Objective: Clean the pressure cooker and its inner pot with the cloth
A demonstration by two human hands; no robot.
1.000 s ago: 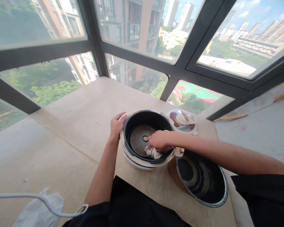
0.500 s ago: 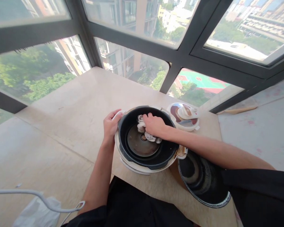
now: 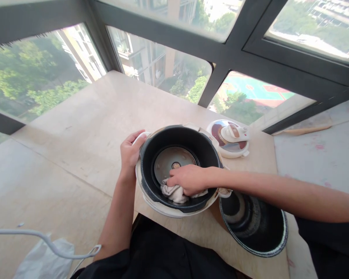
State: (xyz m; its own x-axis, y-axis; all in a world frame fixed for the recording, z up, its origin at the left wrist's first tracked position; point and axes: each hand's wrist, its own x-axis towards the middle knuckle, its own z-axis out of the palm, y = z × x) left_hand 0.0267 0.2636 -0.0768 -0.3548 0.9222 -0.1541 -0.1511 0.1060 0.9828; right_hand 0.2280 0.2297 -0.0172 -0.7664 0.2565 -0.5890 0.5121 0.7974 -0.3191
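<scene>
Inside the open cooker (image 3: 177,136), a crumpled pale cloth (image 3: 174,193).

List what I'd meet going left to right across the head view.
Crumpled white plastic → left hand → white cooker → lid → dark pot. The right hand and cloth overlap the cooker, so are left out.

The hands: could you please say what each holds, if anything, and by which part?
The left hand holds the cooker by its white handle; the right hand, a bunched cloth, exact grip hidden.
</scene>
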